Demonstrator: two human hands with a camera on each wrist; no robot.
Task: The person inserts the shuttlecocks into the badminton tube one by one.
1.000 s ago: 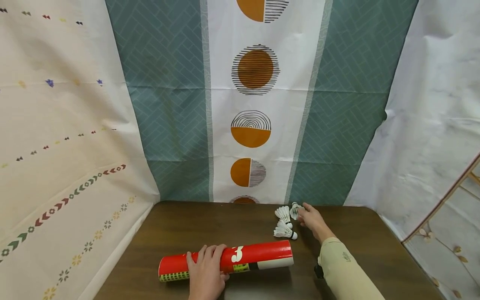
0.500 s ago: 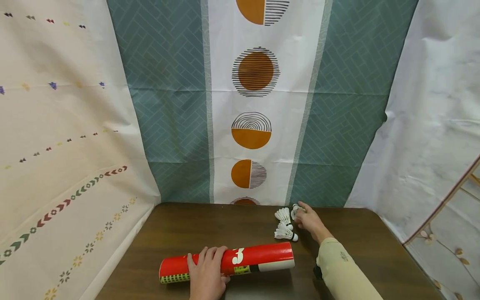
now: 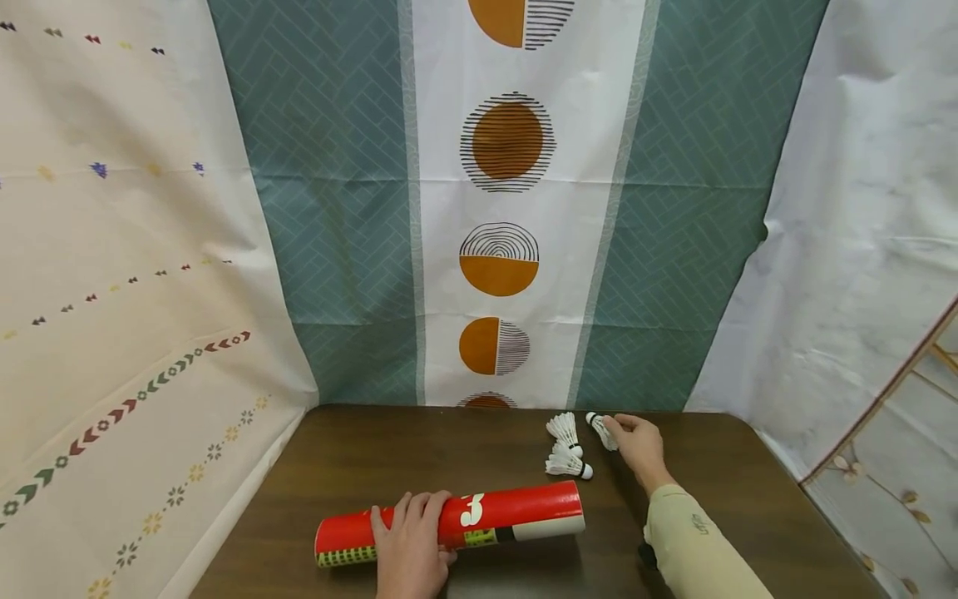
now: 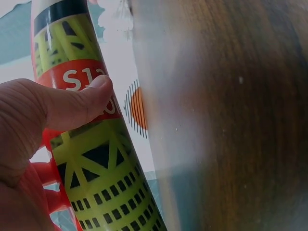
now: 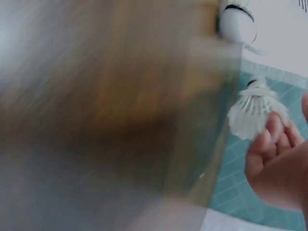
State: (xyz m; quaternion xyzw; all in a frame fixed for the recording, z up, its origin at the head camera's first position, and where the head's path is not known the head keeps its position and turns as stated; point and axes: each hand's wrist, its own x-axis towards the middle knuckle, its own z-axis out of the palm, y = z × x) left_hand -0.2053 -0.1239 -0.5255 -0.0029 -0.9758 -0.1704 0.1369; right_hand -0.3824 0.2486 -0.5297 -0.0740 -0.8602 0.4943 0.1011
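Observation:
A red shuttlecock tube (image 3: 524,505) with green and white printing lies across the near part of the brown table. My left hand (image 3: 410,541) grips its middle from above; in the left wrist view the thumb (image 4: 79,101) presses along its green and red side. At the far right of the table, my right hand (image 3: 642,451) has its curled fingers on the feather skirt of a white shuttlecock (image 3: 601,431), whose cork points away to the left. The right wrist view shows the fingertips (image 5: 274,126) over the edge of the skirt (image 5: 248,118).
Two more shuttlecocks lie just left of the right hand, an upper one (image 3: 563,429) and a lower one (image 3: 566,463), close together. A patterned cloth (image 3: 497,208) hangs behind the table's far edge (image 3: 419,408), and other cloths hang at both sides.
My right hand has drawn back slightly and to the right, and the shuttlecock at its fingers has turned so more of it shows. The left hand and tube stay put.

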